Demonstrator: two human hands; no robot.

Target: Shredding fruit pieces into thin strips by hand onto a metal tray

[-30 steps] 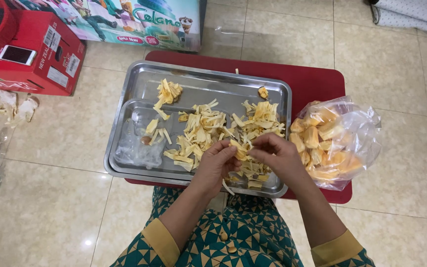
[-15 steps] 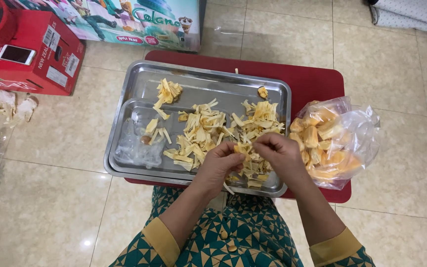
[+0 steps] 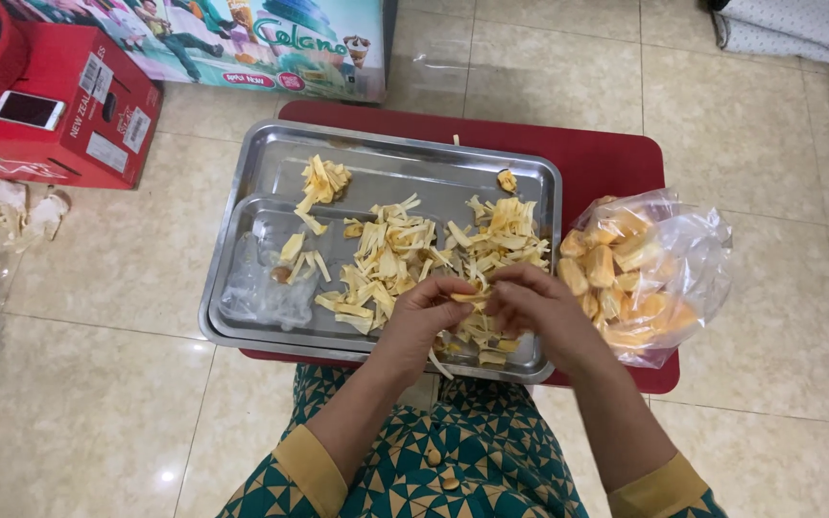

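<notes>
Steel tray: a rectangular metal tray (image 3: 271,168) rests on a dark red low table (image 3: 606,158) set on a beige tiled floor (image 3: 117,412)
Fruit strips: pale yellow strips (image 3: 405,254) lie heaped across the middle and right of the tray, with a smaller clump (image 3: 323,179) apart near the tray's far left part
Held piece: 1 orange-yellow fruit piece (image 3: 464,297) sits between the 2 hands, above the near edge of the tray and over the heap of strips
Left hand: the left hand (image 3: 429,317) is curled, its fingertips pinching the left end of the held piece
Right hand: the right hand (image 3: 539,312) is curled too, fingers closed on the right end of the same piece, so both hands grasp it together
Clear wrap: a crumpled clear plastic sheet (image 3: 261,293) lies in the tray's near left corner
Bag: a clear plastic bag (image 3: 693,259) of orange fruit pods (image 3: 606,269) sits on the table just beside the tray's right edge
Sleeves: green patterned sleeves with mustard cuffs (image 3: 309,460) show at the bottom
Red box: a red cardboard box (image 3: 98,129) stands on the floor to the far left, well apart from the tray, with a phone (image 3: 29,109) lying on top
Scraps: pale peelings (image 3: 26,211) lie on the floor beside the box
</notes>
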